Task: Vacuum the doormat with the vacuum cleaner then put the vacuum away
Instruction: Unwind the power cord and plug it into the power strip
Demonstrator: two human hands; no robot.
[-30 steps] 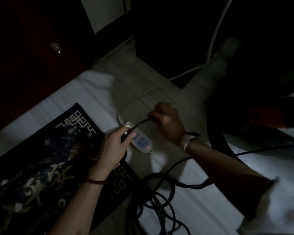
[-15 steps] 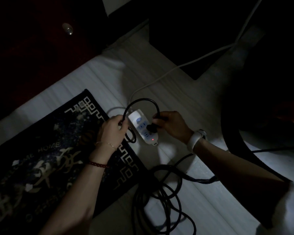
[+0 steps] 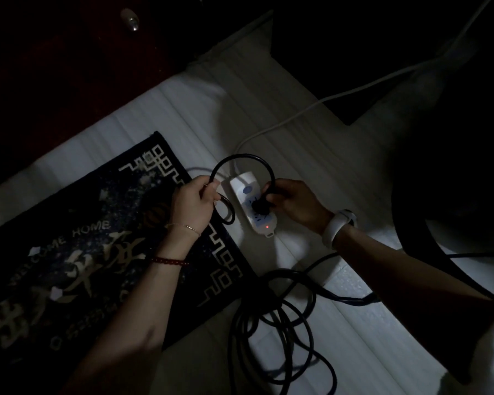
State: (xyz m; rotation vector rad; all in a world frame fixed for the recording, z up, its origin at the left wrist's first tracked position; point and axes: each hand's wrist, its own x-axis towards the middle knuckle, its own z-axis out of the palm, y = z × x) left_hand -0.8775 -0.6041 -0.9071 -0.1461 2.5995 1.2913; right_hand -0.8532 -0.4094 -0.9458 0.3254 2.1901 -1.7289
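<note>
A dark doormat (image 3: pixel 77 252) with pale lettering and a key-pattern border lies on the light floor at the left. Beside its right corner rests a white power strip (image 3: pixel 247 195) with a red light lit. My right hand (image 3: pixel 294 202) is shut on the black plug (image 3: pixel 260 206), which sits on the strip's sockets. My left hand (image 3: pixel 194 203) grips the black vacuum cord (image 3: pixel 240 158), which arches between both hands. The rest of the cord lies coiled (image 3: pixel 280 317) on the floor in front. The vacuum itself is not clearly visible.
The strip's white cable (image 3: pixel 325 99) runs back to the upper right. Dark furniture (image 3: pixel 54 67) with a knob stands at the upper left. A dark block (image 3: pixel 340 52) is behind, and a large dark rounded shape (image 3: pixel 439 166) is at the right.
My right hand brought the plug from beyond the strip onto its sockets. The cord loop between my hands has risen into an arch. My left hand shifted slightly left.
</note>
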